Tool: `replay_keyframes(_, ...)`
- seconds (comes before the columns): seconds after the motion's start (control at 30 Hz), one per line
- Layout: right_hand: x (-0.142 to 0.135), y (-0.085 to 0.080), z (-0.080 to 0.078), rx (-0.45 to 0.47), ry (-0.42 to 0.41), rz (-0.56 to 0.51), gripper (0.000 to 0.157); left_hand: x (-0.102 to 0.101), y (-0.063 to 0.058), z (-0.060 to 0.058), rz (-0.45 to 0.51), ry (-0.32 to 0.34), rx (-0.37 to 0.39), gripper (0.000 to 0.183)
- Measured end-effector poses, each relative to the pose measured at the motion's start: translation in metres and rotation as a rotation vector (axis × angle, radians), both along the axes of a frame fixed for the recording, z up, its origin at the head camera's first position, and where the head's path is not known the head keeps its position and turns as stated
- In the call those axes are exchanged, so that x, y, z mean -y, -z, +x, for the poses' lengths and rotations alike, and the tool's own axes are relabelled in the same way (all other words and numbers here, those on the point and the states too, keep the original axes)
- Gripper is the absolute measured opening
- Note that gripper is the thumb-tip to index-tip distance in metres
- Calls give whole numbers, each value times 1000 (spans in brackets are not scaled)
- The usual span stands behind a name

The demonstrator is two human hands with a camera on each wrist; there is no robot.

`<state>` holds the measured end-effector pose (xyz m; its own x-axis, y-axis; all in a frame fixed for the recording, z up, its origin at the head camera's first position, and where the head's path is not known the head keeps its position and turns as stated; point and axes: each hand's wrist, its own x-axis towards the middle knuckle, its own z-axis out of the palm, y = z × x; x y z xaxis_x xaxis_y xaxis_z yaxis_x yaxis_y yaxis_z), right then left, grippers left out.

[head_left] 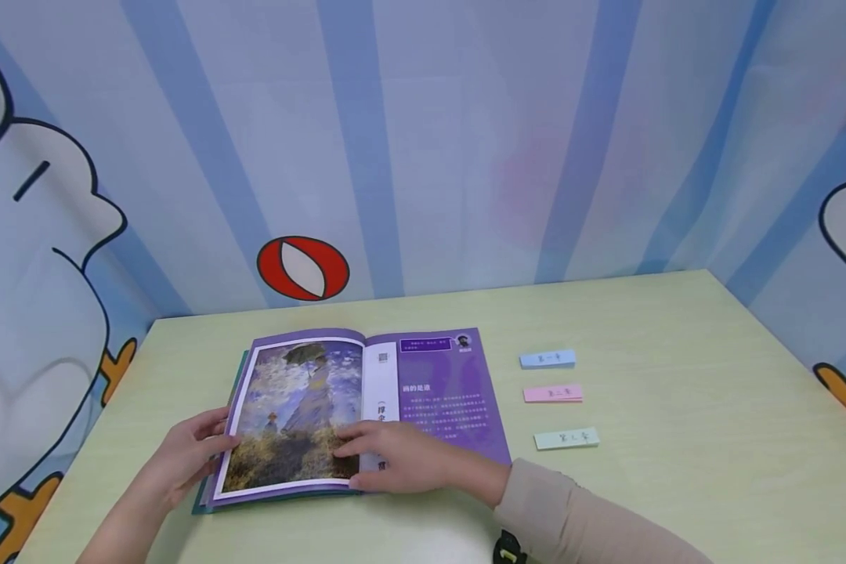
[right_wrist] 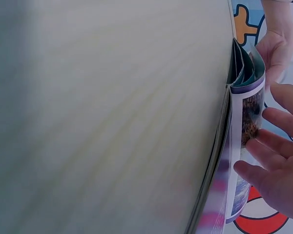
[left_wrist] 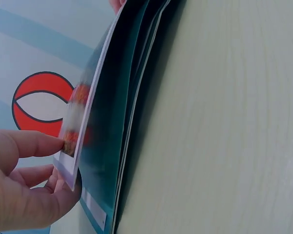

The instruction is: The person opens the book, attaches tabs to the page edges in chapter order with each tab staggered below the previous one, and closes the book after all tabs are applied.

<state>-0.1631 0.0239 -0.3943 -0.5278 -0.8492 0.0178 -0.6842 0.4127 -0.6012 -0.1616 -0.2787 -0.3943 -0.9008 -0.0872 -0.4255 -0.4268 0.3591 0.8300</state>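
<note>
An open picture book (head_left: 446,372) lies on the table, its right page purple with white text. Its left page (head_left: 282,446) carries a painting of a figure with a parasol. My left hand (head_left: 183,454) pinches the outer edge of the left-hand pages, with thumb on the picture side and fingers behind; in the left wrist view the pages (left_wrist: 88,107) stand raised from the dark green sheet below. Across the lower part of the painting, near the fold, lies my right hand (head_left: 412,458), fingers extended. The right wrist view shows its fingertips (right_wrist: 254,142) at the bowed page.
Right of the book, three paper labels with handwriting are set in a column: blue (head_left: 547,359), pink (head_left: 553,394) and pale green (head_left: 566,439). A dark buckled item (head_left: 509,547) shows below the right sleeve. Striped cloth (head_left: 451,157) with cartoon figures surrounds the table (head_left: 677,376).
</note>
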Motion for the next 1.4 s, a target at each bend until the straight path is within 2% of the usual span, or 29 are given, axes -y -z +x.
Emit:
replay_keyframes(0.13, 0, 2, 0, -27, -59, 40, 41, 3, 3, -2, -34, -10, 13, 65)
replay_keyframes(0.3, 1, 5, 1, -143, -156, 159, 47, 6, 7, -3, -123, -13, -1, 64)
replay_keyframes(0.47, 3, 5, 2, -260, -245, 374, 56, 10, 12, -4, -239, 35, -22, 61)
replay_keyframes(0.63, 2, 4, 0, -253, -297, 451, 60, 8, 14, -5, -385, 123, -57, 57)
replay_keyframes(0.73, 0, 3, 0, -227, -306, 452, 61, 0, 11, -6, -559, 191, -123, 58)
replay_keyframes(0.8, -1, 3, -1, -209, -307, 446, 61, -10, 8, -7, -668, 228, -208, 57)
replay_keyframes(0.93, -1, 4, -1, -196, -308, 439, 61, -39, 4, -10, -781, 320, -495, 56)
replay_keyframes(1.0, -1, 4, -1, -188, -310, 435, 61, -57, 4, -13, -811, 415, -635, 56)
replay_keyframes(1.07, -1, 3, -1, -183, -311, 433, 62, -74, 6, -17, -847, 524, -726, 56)
replay_keyframes(1.13, -1, 4, -1, -179, -312, 430, 62, -89, 7, -21, -863, 628, -742, 56)
replay_keyframes(1.2, -1, 4, -2, -180, -312, 427, 62, -102, 8, -26, -868, 695, -727, 55)
replay_keyframes(1.4, -2, 6, -5, -132, -315, 411, 63, -117, 14, -39, -804, 752, -695, 54)
